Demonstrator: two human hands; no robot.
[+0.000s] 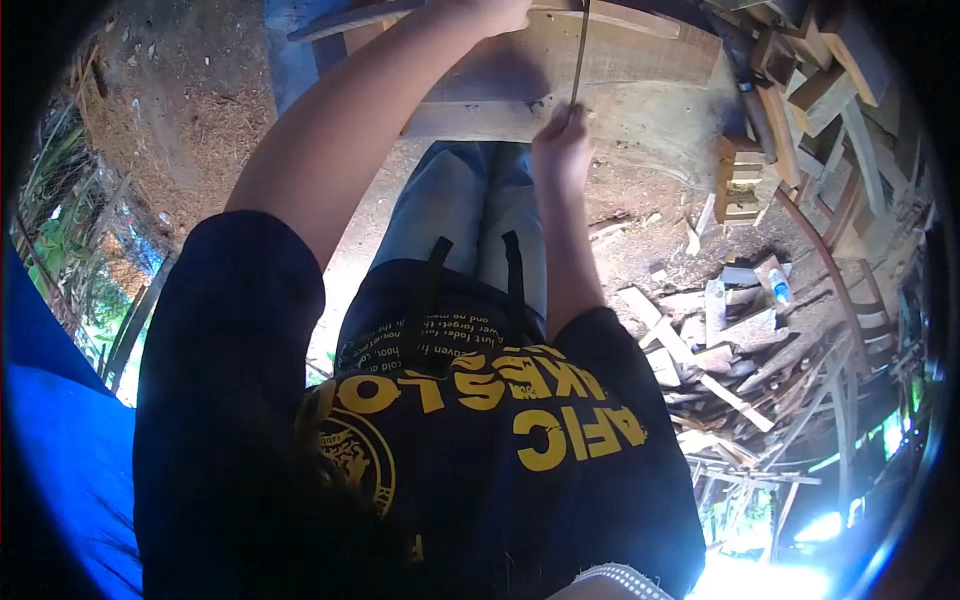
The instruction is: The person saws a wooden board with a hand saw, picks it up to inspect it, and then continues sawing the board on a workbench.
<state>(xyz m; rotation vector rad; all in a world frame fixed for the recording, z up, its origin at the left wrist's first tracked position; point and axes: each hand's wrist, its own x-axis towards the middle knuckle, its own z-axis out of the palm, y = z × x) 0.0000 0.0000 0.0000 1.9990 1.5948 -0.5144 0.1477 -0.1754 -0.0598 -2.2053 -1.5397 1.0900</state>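
My right hand (563,150) is closed around the lower end of a thin dark rod (580,55), which runs up past the frame's top edge. Behind the rod lies a broad wooden board (660,60) on a work surface (640,120) in front of my legs. My left hand (495,14) reaches to the board's far side at the top edge, where its fingers are cut off from view. Near that forearm, a curved wooden strip (350,18) extends to the left.
Wooden offcuts (730,330) are heaped on the ground at my right. Stacked wood pieces (825,95) stand at the upper right, beside a small slatted wooden piece (741,180). Sawdust (215,130) covers the ground at the upper left. A blue sheet (70,450) hangs at the lower left.
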